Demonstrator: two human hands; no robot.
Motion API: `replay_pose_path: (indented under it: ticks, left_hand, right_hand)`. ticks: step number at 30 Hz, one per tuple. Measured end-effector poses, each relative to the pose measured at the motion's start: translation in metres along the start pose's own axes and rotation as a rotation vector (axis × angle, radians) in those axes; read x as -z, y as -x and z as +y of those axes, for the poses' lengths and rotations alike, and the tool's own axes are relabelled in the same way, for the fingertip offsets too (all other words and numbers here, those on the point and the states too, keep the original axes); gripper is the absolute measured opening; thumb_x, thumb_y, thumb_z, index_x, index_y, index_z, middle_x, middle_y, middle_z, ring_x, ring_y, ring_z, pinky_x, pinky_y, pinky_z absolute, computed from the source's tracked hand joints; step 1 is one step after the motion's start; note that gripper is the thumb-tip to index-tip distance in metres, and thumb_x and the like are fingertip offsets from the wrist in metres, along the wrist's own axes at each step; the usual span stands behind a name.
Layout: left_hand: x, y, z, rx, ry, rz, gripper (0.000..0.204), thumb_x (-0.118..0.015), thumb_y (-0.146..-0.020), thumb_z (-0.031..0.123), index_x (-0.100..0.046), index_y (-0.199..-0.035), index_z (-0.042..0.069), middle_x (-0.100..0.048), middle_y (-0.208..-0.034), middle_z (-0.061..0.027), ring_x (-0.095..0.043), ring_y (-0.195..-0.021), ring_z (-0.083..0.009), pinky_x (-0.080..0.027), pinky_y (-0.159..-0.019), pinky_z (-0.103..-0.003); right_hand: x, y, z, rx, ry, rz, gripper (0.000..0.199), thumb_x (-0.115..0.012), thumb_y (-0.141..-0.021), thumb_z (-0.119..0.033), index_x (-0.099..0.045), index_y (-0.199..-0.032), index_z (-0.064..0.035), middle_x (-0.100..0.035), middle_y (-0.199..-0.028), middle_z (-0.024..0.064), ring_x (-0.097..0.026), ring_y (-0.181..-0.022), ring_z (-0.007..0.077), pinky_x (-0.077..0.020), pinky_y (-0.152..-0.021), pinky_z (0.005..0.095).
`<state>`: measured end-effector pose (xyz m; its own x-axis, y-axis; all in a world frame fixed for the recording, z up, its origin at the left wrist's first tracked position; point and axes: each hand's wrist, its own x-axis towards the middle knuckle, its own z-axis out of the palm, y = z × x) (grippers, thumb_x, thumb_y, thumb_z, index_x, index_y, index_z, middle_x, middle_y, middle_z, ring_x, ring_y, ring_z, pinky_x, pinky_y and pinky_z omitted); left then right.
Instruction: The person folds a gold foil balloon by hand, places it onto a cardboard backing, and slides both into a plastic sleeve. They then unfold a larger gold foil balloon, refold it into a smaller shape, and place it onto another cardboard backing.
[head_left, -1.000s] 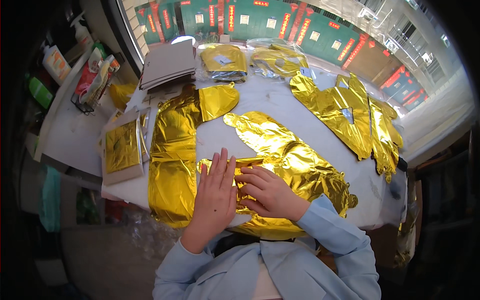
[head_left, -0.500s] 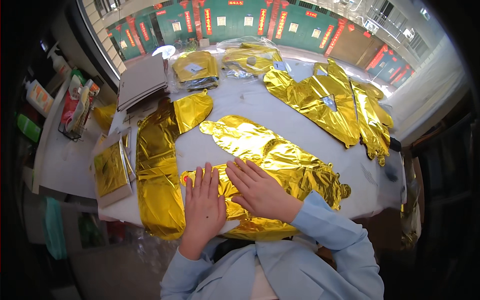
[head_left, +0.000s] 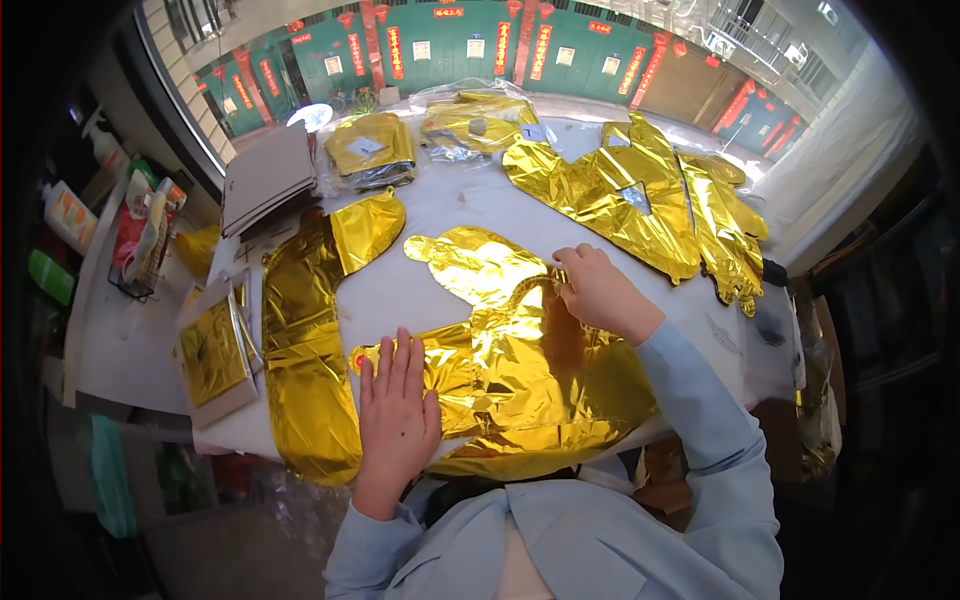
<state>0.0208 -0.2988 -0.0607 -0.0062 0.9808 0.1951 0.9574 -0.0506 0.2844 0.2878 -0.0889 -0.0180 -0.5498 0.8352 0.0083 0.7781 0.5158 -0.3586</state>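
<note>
Gold foil (head_left: 520, 370) under left hand (head_left: 398, 425), white-labelled packet (head_left: 372, 145) beyond

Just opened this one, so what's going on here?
A person in a light-blue jacket is handling a shiny gold foil piece on a white table. The left hand lies flat over its left end; the right hand pinches an edge farther up. A bent gold foil sheet lies to the left.

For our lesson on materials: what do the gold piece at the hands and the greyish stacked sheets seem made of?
Gold piece: probably metallised plastic film, mirror-glossy; bright highlights and fine creases suggest it.
Greyish stacked sheets: perhaps cardboard, matt; they look flat and stiff.
</note>
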Motion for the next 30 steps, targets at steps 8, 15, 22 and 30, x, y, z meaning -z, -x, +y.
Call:
replay_pose_path:
  ticks: [8, 15, 22, 30]
  left_hand:
    - [0.001, -0.004, 0.000, -0.027, 0.019, -0.004, 0.066, -0.051, -0.099, 0.016, -0.037, -0.162, 0.001, -0.033, -0.171, -0.0187, -0.030, -0.159, -0.0370, -0.016, -0.130, -0.054]
    - [0.000, -0.004, -0.005, -0.023, 0.031, -0.046, 0.068, -0.052, -0.098, 0.018, -0.037, -0.162, -0.001, -0.033, -0.171, -0.0193, -0.030, -0.159, -0.0382, -0.016, -0.131, -0.056]
    - [0.007, -0.007, 0.000, 0.033, 0.005, -0.067, 0.066, -0.050, -0.098, 0.013, -0.037, -0.161, -0.001, -0.032, -0.172, -0.0168, -0.024, -0.161, -0.0361, -0.013, -0.132, -0.054]
    - [0.010, -0.004, 0.003, 0.058, -0.016, -0.092, 0.068, -0.050, -0.098, 0.012, -0.034, -0.163, 0.000, -0.030, -0.173, -0.0161, -0.023, -0.162, -0.0356, -0.012, -0.132, -0.053]
  right_hand:
    - [-0.023, -0.016, -0.010, 0.237, -0.080, 0.049, 0.033, -0.064, -0.099, -0.019, -0.069, -0.128, -0.0053, -0.062, -0.122, 0.0176, -0.060, -0.115, 0.0376, -0.0517, -0.097, 0.0474]
    - [0.053, 0.026, -0.022, 0.094, -0.200, 0.284, 0.029, -0.058, -0.105, -0.011, -0.067, -0.131, -0.0011, -0.064, -0.117, 0.0169, -0.061, -0.113, 0.0355, -0.0491, -0.100, 0.0411]
    - [0.037, 0.171, 0.023, -0.217, -0.202, 0.624, 0.015, -0.059, -0.101, 0.001, -0.072, -0.109, 0.0028, -0.070, -0.101, 0.0137, -0.068, -0.095, 0.0238, -0.0526, -0.085, 0.0341]
    - [0.028, 0.182, 0.039, -0.205, -0.216, 0.585, 0.022, -0.058, -0.098, 0.004, -0.071, -0.116, 0.0007, -0.070, -0.107, 0.0151, -0.068, -0.102, 0.0312, -0.0533, -0.091, 0.0374]
